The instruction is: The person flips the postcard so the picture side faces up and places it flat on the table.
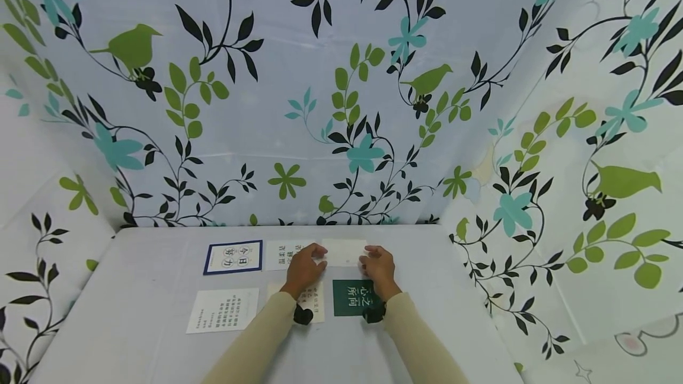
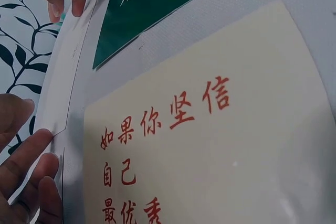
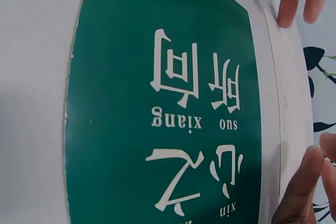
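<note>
A plain pale card [image 1: 344,252] lies in the back row on the table, between both hands. At its left edge is my left hand [image 1: 305,268], a fingertip touching a corner of the card in the left wrist view, thumb apart. My right hand [image 1: 380,268] has its fingers at the card's right edge. Nearer me, below the right hand, lies a dark green card [image 3: 121,103] with white characters. A cream card [image 2: 210,145] with red characters lies beneath the left wrist, partly hidden by the arm in the head view.
Left of my left hand lies a white card [image 1: 276,253] with dark characters, then a blue-bordered card [image 1: 233,257]. A white card [image 1: 221,310] with lines of text is at the front left. A leaf-patterned cloth [image 1: 320,105] hangs behind the white table [image 1: 139,313].
</note>
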`<act>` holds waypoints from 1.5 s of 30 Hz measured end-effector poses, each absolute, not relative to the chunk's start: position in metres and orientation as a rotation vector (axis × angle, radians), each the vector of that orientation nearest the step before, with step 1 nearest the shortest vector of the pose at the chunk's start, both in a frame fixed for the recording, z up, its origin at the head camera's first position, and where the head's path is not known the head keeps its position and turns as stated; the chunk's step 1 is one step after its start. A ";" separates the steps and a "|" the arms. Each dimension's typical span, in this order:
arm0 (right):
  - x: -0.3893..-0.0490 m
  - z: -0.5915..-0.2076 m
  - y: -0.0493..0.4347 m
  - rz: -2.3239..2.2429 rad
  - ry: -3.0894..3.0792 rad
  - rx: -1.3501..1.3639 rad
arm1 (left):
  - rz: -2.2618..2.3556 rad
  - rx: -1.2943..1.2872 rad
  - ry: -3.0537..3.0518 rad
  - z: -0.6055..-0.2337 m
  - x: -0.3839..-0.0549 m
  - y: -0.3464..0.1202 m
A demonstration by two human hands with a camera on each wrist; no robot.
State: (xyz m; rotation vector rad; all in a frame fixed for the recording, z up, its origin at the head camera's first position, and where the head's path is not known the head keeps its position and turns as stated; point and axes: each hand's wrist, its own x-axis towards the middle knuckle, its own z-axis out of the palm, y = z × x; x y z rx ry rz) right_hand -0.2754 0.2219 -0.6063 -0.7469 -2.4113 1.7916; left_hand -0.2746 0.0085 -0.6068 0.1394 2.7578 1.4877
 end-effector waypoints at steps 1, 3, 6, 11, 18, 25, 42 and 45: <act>-0.276 -0.607 0.223 1.790 -2.400 -0.764 | 1.485 0.141 2.764 -0.607 -0.275 0.008; -0.275 -0.607 0.224 1.786 -2.368 -0.774 | 1.477 0.149 2.777 -0.609 -0.275 0.008; -0.276 -0.607 0.226 1.754 -2.338 -0.770 | 1.474 0.153 2.784 -0.612 -0.276 0.007; -0.277 -0.601 0.230 1.746 -2.302 -0.774 | 1.459 0.145 2.785 -0.614 -0.275 0.006; -0.278 -0.600 0.236 1.824 -2.258 -0.777 | 1.467 0.146 2.785 -0.613 -0.273 0.008; -0.276 -0.602 0.240 1.849 -2.290 -0.789 | 1.464 0.161 2.799 -0.612 -0.271 0.010; -0.272 -0.596 0.251 2.008 -2.222 -0.695 | 1.563 0.064 2.777 -0.610 -0.280 0.009; -0.272 -0.598 0.253 2.024 -2.230 -0.696 | 1.568 0.092 2.804 -0.608 -0.280 0.008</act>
